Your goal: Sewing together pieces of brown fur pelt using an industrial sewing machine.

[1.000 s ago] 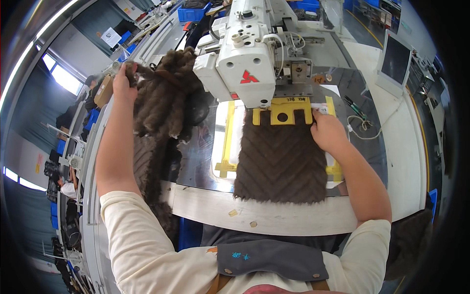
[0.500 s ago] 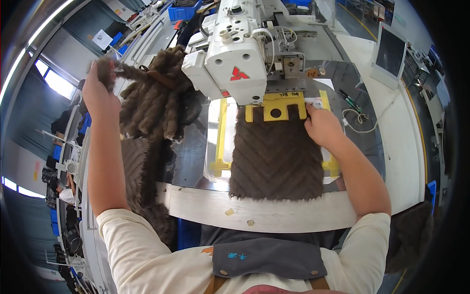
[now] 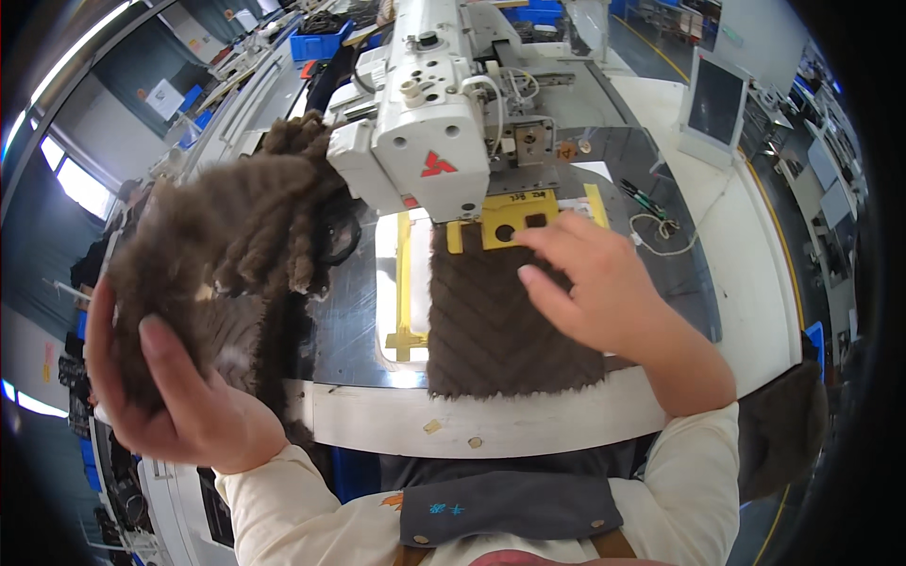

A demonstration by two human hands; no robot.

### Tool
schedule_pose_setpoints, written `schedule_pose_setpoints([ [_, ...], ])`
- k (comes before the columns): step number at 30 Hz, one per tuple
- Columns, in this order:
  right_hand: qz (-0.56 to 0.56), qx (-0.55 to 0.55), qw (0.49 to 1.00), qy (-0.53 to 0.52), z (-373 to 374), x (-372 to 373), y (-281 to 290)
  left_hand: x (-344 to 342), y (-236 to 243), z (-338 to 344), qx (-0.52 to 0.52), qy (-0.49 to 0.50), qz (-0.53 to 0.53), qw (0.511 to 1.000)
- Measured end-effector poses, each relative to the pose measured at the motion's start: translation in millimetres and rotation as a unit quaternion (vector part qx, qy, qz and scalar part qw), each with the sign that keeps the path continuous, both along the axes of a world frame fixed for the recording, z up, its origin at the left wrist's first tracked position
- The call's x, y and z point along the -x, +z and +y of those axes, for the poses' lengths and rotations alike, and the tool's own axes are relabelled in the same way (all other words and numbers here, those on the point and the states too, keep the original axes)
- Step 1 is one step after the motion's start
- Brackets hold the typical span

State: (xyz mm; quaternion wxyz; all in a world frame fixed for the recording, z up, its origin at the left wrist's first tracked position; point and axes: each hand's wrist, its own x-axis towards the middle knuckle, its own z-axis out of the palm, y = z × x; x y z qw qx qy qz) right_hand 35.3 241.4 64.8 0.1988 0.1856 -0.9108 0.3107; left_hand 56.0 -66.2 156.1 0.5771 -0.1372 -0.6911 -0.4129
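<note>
In my left hand (image 3: 189, 406), thumb and fingers are wrapped about the edge of a brown fur piece (image 3: 217, 217), which is raised and blurred by motion. My right hand (image 3: 595, 283) hovers over the right side of a flat brown fur panel (image 3: 510, 330) with chevron seams. Its thumb and fingers are apart and hold nothing that I can see. The fingertips are close to a yellow template (image 3: 494, 224) at the panel's far edge; whether they touch it, I cannot tell. Above the template stands the head of a white industrial sewing machine (image 3: 429, 151).
More ropy brown fur (image 3: 297, 226) is heaped left of the machine. A white frame edged with yellow tape (image 3: 404, 283) lies under the panel. Right of it are green-handled tools (image 3: 644, 200), a pale cord (image 3: 672, 253) and a monitor (image 3: 714, 106). A blue bin (image 3: 316, 45) sits far left.
My left hand has come down and nearer, bringing a fur piece up off the heap. From the template's right edge, my right hand has moved left, over the panel.
</note>
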Motion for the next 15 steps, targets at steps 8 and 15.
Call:
schedule_pose_setpoints([
  [8, 0.159, 0.109, 0.969, 0.155, -74.6, 3.8, 2.4, 6.7, -22.8, 5.4, -0.081, -0.18, 0.026, 0.98],
  [15, -0.076, 0.179, 0.972, 0.134, -58.3, 25.2, 15.8, 63.1, -29.2, 7.7, -0.312, -0.559, -0.121, 0.759],
])
